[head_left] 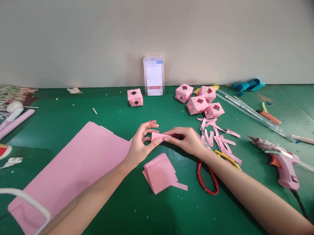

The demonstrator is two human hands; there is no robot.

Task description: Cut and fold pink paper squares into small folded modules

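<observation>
A small piece of pink paper (157, 135), seemingly folded, is pinched between both hands above the green table. My left hand (142, 141) holds its left side, thumb in front, and one finger wears a red and white wrap. From the right, my right hand (184, 139) grips the other end with thumb and fingers. Just below lies a stack of pink paper squares (161, 174) with a narrow strip sticking out. Scissors (208, 184) with red and yellow handles rest under my right forearm, partly hidden. Large pink sheets (78, 169) lie beneath my left arm.
Several folded pink paper shapes (197, 104) cluster at the back right; another pink shape (135, 97) stands near a phone (154, 76) against the wall. Pink paper strips (223, 142) lie scattered beside a pink glue gun (281, 160). A white bar (32, 195) crosses the lower left.
</observation>
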